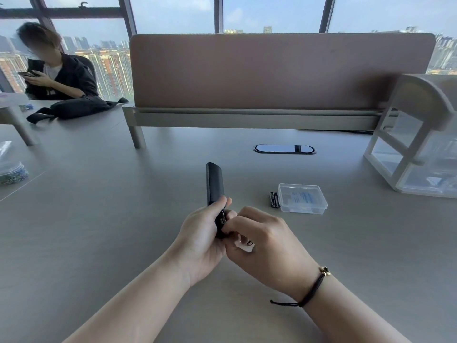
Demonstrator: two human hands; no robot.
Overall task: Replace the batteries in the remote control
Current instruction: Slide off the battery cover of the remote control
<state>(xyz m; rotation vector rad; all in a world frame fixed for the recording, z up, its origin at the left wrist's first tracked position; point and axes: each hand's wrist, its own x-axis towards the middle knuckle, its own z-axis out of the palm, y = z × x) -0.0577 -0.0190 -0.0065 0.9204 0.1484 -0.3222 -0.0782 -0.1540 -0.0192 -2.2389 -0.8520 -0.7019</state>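
Note:
My left hand [201, 240] grips the lower end of a black remote control [214, 183], which points away from me over the grey table [99, 219]. My right hand [262, 240] has its fingers curled at the remote's near end, where the open battery bay shows; what its fingertips pinch is hidden. Two black batteries [274, 200] lie side by side on the table to the right, touching a clear plastic box [303, 198] with a closed lid.
A brown desk divider [272, 70] stands across the back, with a cable port [284, 149] in front of it. A clear storage unit [415, 144] sits at the right. At far left a person sits with a phone, a black bag [76, 108] beside them.

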